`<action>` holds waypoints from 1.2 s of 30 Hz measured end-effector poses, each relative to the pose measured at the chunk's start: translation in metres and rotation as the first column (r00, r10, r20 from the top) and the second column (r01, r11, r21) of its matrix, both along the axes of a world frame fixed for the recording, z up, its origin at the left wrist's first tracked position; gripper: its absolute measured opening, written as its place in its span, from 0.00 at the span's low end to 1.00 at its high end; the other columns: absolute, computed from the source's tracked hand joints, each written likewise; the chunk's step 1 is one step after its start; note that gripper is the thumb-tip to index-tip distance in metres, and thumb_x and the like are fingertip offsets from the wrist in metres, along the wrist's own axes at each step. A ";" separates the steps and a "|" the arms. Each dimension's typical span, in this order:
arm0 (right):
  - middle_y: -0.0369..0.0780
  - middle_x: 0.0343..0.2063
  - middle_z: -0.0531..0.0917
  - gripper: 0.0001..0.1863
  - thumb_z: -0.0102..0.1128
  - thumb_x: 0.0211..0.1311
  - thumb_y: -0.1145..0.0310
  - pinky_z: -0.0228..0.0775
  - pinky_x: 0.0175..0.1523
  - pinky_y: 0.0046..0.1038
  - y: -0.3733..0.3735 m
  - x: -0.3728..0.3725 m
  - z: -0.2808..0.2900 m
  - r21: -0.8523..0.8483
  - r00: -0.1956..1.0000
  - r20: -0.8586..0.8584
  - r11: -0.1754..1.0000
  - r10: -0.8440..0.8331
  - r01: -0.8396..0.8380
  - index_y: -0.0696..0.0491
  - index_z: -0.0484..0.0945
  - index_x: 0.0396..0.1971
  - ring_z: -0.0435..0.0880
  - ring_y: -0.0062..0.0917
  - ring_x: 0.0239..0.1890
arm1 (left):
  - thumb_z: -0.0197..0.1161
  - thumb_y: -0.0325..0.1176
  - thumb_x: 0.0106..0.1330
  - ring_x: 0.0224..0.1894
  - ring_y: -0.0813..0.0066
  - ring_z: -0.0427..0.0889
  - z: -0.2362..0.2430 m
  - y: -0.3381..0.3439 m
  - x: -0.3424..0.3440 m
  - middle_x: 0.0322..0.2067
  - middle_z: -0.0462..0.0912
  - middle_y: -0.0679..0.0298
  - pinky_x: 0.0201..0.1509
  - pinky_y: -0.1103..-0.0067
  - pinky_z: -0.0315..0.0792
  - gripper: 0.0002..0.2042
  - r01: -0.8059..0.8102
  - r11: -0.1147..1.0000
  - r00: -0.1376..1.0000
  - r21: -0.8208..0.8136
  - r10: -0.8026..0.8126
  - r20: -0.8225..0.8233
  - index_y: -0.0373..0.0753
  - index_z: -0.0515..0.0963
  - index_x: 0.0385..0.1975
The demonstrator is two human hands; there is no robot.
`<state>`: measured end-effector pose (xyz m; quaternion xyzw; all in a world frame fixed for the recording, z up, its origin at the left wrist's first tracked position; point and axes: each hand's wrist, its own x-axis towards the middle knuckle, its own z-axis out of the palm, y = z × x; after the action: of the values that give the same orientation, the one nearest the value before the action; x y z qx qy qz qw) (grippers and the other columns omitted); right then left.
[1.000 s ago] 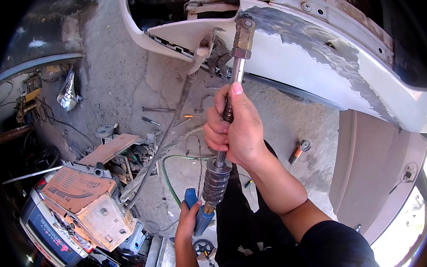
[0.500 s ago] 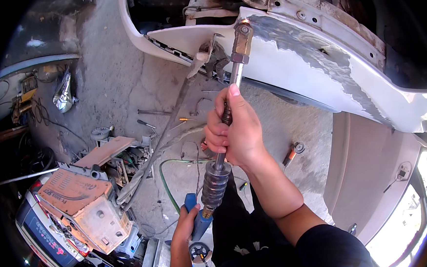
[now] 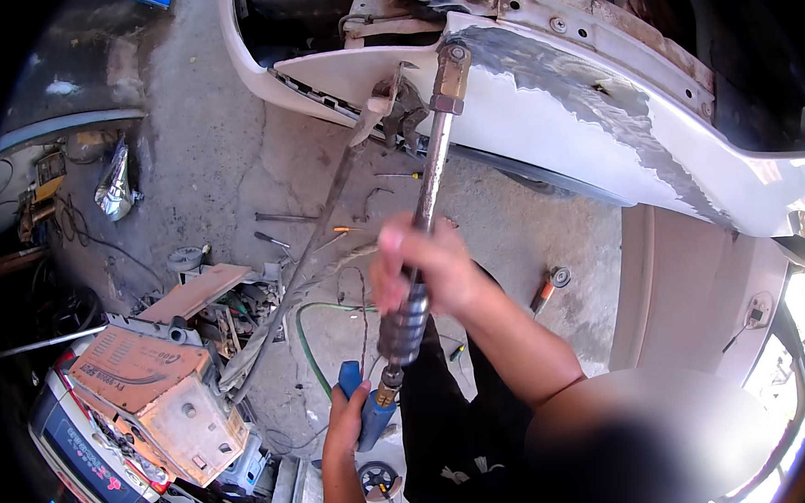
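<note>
A slide hammer spans the middle, its steel shaft [image 3: 432, 167] running from a brassy tip fitting [image 3: 451, 75] against the white car panel [image 3: 543, 132], by a sanded grey patch [image 3: 557, 58]. My right hand [image 3: 426, 264], blurred, is closed around the shaft just above and partly over the ribbed sliding weight [image 3: 405, 330]. Below, my left hand [image 3: 346, 412] grips the blue handle [image 3: 373, 417]. A long dull bar [image 3: 326, 210] with a clamp-like head [image 3: 398, 109] leans at the panel, left of the tip.
Loose tools, including a grinder [image 3: 550, 287] and an orange-handled screwdriver [image 3: 346, 229], lie on the concrete floor [image 3: 204, 171] with a green hose [image 3: 309, 349]. Boards and a boxy machine [image 3: 192, 421] crowd the lower left. A pale upholstered panel [image 3: 672, 290] stands at right.
My right hand has slid down the shaft toward the handle and blurred. A small glow seen at the tip half a second ago is gone.
</note>
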<state>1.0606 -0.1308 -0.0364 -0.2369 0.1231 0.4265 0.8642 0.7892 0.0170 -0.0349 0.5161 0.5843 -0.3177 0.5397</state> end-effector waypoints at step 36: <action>0.36 0.15 0.77 0.16 0.57 0.66 0.67 0.68 0.26 0.22 -0.003 -0.040 0.008 -0.220 0.998 0.059 0.975 -0.032 0.045 0.53 0.68 0.18 0.76 0.18 0.19 | 0.63 0.48 0.61 0.49 0.64 0.73 0.005 -0.008 -0.002 0.48 0.73 0.48 0.54 0.73 0.67 0.35 0.016 1.000 1.000 0.023 -0.016 -0.008 0.25 0.61 0.56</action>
<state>1.0203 -0.1335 -0.0283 -0.3407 0.1503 0.3866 0.8437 0.7867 0.0090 -0.0303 0.5255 0.5860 -0.3174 0.5289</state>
